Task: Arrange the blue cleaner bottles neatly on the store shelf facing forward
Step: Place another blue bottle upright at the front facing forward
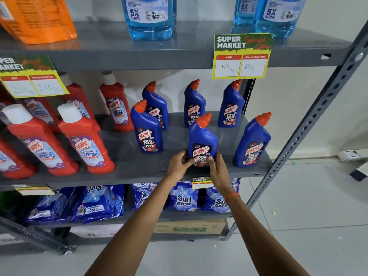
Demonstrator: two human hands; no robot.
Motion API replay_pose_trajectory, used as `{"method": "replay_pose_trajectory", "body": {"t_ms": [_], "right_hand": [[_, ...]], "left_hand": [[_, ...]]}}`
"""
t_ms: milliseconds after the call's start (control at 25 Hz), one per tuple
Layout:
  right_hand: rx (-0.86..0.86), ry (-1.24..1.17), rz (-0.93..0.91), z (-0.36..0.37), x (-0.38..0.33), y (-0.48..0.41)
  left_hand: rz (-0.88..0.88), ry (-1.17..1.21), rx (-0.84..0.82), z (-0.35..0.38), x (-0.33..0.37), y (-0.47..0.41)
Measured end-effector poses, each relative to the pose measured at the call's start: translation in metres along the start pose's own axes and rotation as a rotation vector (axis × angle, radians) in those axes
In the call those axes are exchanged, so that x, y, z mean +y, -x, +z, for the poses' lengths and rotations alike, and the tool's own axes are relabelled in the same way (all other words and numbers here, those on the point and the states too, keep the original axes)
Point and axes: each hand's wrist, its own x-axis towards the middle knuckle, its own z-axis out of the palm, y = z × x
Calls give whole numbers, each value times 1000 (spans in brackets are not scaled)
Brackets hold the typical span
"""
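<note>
Both hands clamp the base of one blue Harpic bottle [202, 142] at the front of the middle shelf [139, 166]: left hand [180, 163] at 9 o'clock, right hand [216, 166] at 3 o'clock, fingers curled on the label. Risk: such a low grip could tip this tall bottle, or a sideways push could knock the neighbouring bottle [252, 142] at 3 o'clock.

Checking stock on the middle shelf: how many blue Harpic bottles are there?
6. Back row: left, middle, right. Front row: left, middle held by both hands, right. None seem hidden.
</note>
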Motion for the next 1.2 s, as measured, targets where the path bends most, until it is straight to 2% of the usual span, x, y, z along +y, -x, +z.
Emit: {"method": "replay_pose_trajectory", "body": {"t_ms": [320,400,480,600,720,840,960,1040,1120,1200], "right_hand": [[6,-61,23,0,-8,6],[103,-38,24,5,-11,6],[314,2,-7,10,-25,7],[565,-6,-210,14,-69,3],[613,-24,-452,26,-116,-10],[511,38,-624,56,-139,-16],[315,68,-639,93,-133,-17],[180,47,-461,117,-120,-24],[-16,77,-215,136,-101,-36],[-253,77,-1,142,-83,-47]], "left_hand": [[5,12,27,1,1,5],[-5,2,21,0,1,3],[-14,3,-6,0,5,4],[23,64,17,-8,13,13],[243,-7,252,-37,33,22],[390,-21,484,-70,48,15],[344,194,622,-102,35,1],[214,150,615,-114,17,-7],[57,72,525,-119,-6,-14],[-42,182,409,-123,-22,-19]]}}
